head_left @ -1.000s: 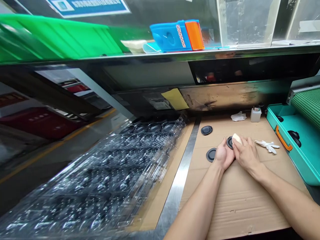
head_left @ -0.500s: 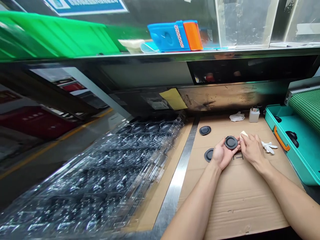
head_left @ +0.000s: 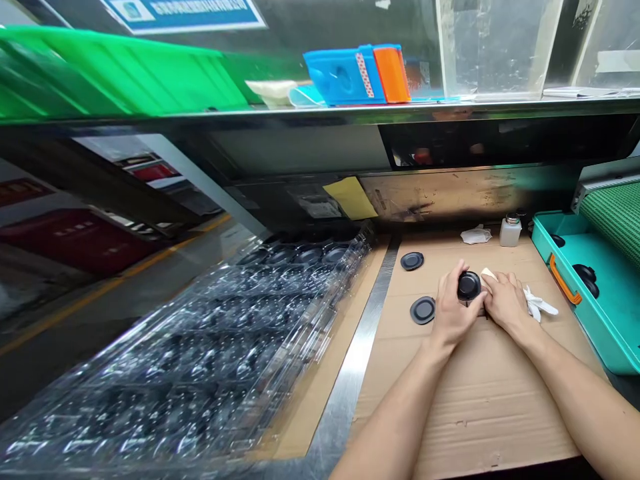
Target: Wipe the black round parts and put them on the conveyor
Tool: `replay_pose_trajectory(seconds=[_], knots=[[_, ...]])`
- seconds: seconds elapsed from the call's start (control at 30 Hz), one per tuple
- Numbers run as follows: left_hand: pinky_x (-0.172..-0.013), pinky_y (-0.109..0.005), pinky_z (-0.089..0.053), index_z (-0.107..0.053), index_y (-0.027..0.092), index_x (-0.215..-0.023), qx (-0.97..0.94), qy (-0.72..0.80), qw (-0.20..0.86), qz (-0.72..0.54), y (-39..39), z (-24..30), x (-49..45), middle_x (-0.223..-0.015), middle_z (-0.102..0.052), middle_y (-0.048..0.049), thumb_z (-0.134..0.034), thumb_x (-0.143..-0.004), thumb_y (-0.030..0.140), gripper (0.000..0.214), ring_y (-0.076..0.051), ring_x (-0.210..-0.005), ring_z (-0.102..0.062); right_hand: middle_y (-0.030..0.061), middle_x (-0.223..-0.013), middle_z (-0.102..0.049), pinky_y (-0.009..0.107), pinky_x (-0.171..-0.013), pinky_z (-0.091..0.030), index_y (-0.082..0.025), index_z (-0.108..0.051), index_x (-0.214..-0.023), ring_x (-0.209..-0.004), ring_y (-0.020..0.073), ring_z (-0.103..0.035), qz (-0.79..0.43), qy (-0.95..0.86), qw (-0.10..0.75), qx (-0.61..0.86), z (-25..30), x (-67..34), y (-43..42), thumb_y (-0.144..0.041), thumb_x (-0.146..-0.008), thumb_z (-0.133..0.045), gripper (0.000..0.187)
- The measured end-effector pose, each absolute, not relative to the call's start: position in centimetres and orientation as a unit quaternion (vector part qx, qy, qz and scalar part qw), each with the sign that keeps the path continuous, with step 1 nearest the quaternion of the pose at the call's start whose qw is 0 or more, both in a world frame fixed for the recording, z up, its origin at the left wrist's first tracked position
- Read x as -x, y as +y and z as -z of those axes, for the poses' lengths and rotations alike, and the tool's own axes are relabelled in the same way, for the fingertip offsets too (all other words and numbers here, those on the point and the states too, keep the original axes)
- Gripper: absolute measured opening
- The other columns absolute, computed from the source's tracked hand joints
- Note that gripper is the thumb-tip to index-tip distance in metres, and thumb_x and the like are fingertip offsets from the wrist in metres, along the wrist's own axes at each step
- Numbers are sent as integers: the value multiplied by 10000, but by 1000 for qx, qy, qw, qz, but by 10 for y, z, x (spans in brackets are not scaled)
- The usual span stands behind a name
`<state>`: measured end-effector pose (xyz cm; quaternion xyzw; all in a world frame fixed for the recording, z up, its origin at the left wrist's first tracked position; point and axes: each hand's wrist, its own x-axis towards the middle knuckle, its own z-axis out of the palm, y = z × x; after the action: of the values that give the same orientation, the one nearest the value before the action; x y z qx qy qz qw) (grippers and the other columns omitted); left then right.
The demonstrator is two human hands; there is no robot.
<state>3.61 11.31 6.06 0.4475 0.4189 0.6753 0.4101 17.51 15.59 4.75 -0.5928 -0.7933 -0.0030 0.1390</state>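
Our left hand (head_left: 453, 310) is curled shut around a black rubber disc (head_left: 469, 286), holding it tilted just above the cardboard sheet (head_left: 480, 413). Our right hand (head_left: 507, 303) is closed on a white wipe (head_left: 489, 273), pinching it right at the disc's edge (contact hard to call from this angle). Two more black discs lie flat on the cardboard, one (head_left: 423, 310) just left of our left hand, the other (head_left: 412, 261) further up. Right of the hands sit white gloves (head_left: 537, 305), with a small bottle with a metal cap (head_left: 510, 231) and a crumpled white cloth (head_left: 476, 235) at the back. We have a teal tray (head_left: 545, 233) with an orange handle (head_left: 563, 280) on the far right, dark discs inside, under a green belt (head_left: 617, 213). A steel strip (head_left: 360, 373) runs down the left of the cardboard, and beyond it lies a stack of clear blister trays (head_left: 200, 353)
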Motion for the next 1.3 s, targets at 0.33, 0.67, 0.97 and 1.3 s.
replay_pose_trajectory(seconds=[0.33, 0.67, 0.97, 1.3], knots=[[-1186, -385, -266, -460, 278, -1420, -538, 433, 368, -623, 107, -58, -36, -1345, -584, -101, -851, -661, 197, 858, -281, -1333, -463, 106, -1259, -616, 378, -869, -359, -288, -592, -1341, -1073, 300, -477, -13, -803, 124, 583, -53, -178, 154, -289, -961, -451, 405], [-615, -261, -377, -536, 219, -693, -587, 585, 316, -462, 112, -67, -22, -573, -539, 9, -447, -959, 499, 397, -150, -573, -522, 88, -1251, -625, 375, -889, -356, -274, -620, -1297, -1085, 291, -479, 21, -795, 151, 587, -42, -177, 158, -393, -989, -457, 368], [-785, -323, -398, -543, 206, -625, -613, 692, 145, -352, 106, -42, 83, -703, -580, -36, -380, -960, 505, 477, -210, -799, -542, 98, -1185, -629, 364, -842, -346, -272, -634, -1244, -1046, 286, -474, 12, -795, 154, 587, -36, -176, 159, -374, -986, -471, 322], [-1083, -439, -338, -593, 179, -1270, -580, 718, 138, -358, 91, -27, 70, -1283, -606, -143, -567, -867, 570, 562, -300, -1256, -488, 106, -1123, -631, 370, -814, -339, -263, -643, -1187, -1034, 291, -474, 5, -798, 170, 578, -36, -180, 160, -371, -977, -478, 289]])
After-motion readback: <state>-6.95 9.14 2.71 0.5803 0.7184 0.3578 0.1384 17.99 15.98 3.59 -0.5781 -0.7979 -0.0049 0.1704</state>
